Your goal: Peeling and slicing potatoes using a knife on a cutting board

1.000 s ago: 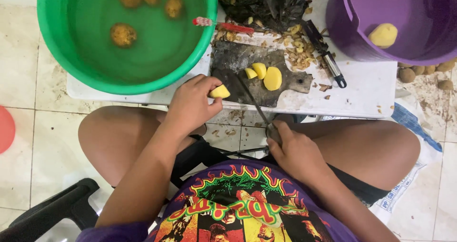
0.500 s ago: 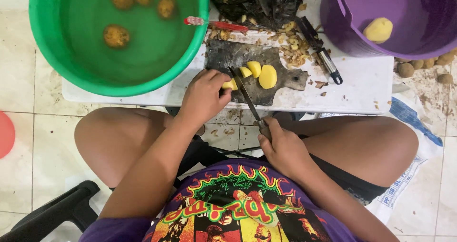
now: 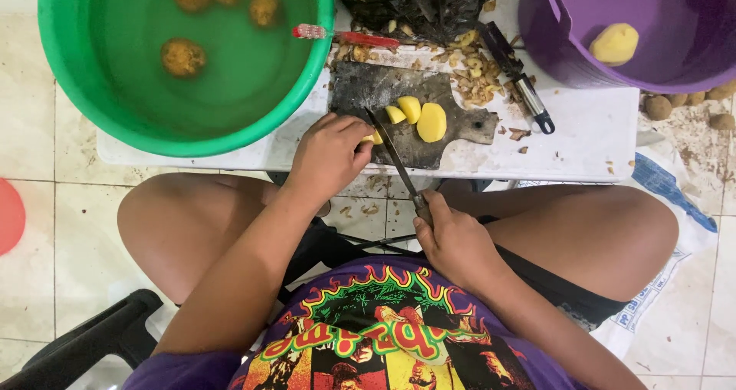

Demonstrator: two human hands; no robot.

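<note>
The left hand [image 3: 328, 158] pins a potato piece [image 3: 376, 138] at the near-left edge of the cutting board [image 3: 383, 91]. The right hand [image 3: 456, 244] grips a knife [image 3: 392, 151], its blade touching that piece; 3 cut pieces [image 3: 418, 116] lie beyond.

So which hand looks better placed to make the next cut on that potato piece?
Probably the right hand: it grips the knife, whose blade lies against the potato piece on the dark cutting board. The left hand is busy pinning that piece down.
</note>
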